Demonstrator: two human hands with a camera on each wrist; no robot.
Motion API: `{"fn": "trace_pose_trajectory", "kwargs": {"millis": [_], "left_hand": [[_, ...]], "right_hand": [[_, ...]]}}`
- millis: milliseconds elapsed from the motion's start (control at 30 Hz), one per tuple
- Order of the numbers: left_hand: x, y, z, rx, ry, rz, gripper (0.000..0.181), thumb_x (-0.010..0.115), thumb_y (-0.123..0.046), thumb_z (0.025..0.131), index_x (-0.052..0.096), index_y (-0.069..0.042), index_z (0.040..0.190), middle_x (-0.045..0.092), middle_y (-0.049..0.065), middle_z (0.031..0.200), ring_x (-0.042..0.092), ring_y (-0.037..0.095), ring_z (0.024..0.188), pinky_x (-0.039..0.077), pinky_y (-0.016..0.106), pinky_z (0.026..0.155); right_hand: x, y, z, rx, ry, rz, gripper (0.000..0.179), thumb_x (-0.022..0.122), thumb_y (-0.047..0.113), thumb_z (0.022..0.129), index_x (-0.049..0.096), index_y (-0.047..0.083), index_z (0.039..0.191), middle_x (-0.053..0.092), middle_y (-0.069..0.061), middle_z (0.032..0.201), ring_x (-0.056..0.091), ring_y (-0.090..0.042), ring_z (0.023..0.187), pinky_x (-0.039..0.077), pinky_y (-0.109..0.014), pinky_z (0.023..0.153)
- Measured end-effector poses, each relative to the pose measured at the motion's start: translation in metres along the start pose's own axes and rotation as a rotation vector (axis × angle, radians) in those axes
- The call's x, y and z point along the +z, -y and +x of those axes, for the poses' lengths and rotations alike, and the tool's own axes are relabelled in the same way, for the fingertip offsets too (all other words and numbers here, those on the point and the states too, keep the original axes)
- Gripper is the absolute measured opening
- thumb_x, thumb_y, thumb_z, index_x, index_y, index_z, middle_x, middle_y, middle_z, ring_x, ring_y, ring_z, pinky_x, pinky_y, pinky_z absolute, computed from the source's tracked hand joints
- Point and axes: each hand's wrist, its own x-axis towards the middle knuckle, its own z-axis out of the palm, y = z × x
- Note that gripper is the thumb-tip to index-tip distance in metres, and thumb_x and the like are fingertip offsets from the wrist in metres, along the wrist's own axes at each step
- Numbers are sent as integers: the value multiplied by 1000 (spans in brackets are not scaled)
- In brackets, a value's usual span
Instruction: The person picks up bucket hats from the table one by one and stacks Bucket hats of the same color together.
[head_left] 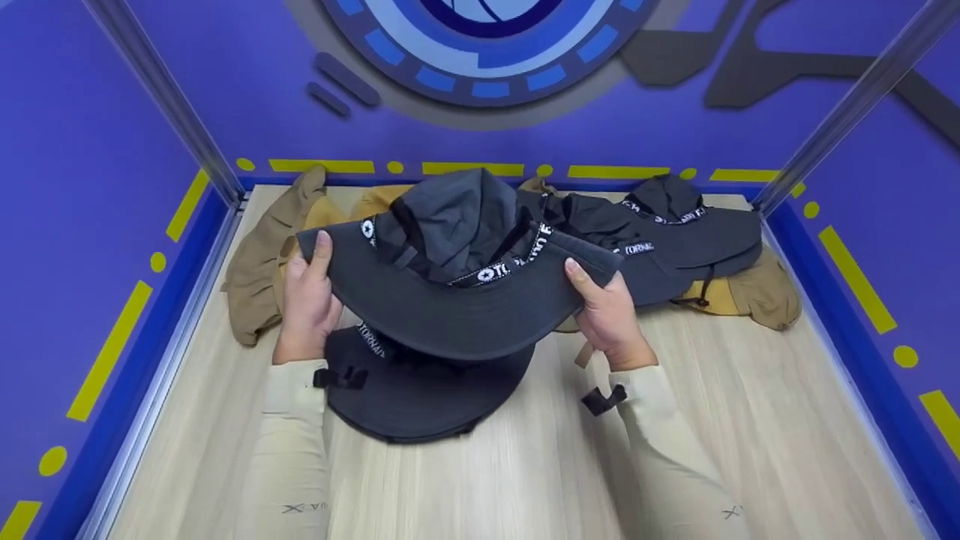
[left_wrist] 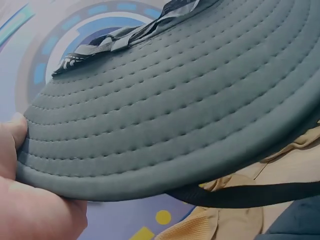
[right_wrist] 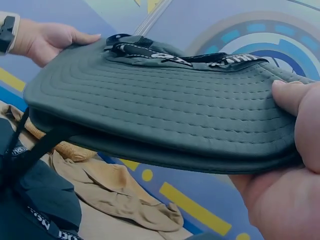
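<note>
A dark grey sun hat (head_left: 457,315) is held up between both hands, its underside and lettered inner band facing me. The left hand (head_left: 309,296) pinches the brim's left end, thumb on top. At the right end, the right hand (head_left: 609,315) grips the brim the same way. The right wrist view shows the stitched brim (right_wrist: 165,110) with a second brim layer beneath it and the right hand (right_wrist: 285,165) around its edge. In the left wrist view the left hand (left_wrist: 35,200) holds the brim's corner. Below the raised hat, another dark hat (head_left: 427,405) lies on the table.
Tan hats (head_left: 259,255) lie at the back left of the wooden table (head_left: 750,450). Several dark hats (head_left: 675,240) overlap at the back right, with a tan hat (head_left: 769,292) beside them. Blue-purple panels (head_left: 82,195) with metal corner posts enclose the table.
</note>
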Motion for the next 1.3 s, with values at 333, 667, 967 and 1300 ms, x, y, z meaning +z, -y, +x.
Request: {"fn": "trace_pose_trajectory", "kwargs": {"millis": [333,667,967,1300], "left_hand": [[-23,6,-13,144,-148,300,23,59,-20,104,61,-2,118,69,1,104,70,13,96,58,25,88],[-92,23,-39,-65,-262,821,42,61,-25,104,53,2,135,53,18,143,52,24,126,42,32,108],[-113,34,-51,-85,-166,1236,31,62,-16,102,58,2,127,58,29,138,46,42,141,31,51,121],[-122,47,-55,-104,-189,1379,24,69,-16,97,66,1,114,66,28,123,56,46,126,40,55,112]], "right_hand": [[-6,-32,2,-30,-74,-338,39,74,28,95,70,-2,120,78,-10,102,76,-19,92,61,-35,88],[-13,-93,-10,49,-20,-753,42,88,28,83,73,7,116,77,-10,107,73,-17,94,58,-30,90],[-16,-118,-24,3,-128,-1060,70,94,25,74,53,4,127,67,-20,125,65,-32,114,49,-44,103],[-24,-132,-30,-51,-78,-1374,67,90,39,77,64,2,126,59,-14,118,62,-33,114,49,-45,105]]}}
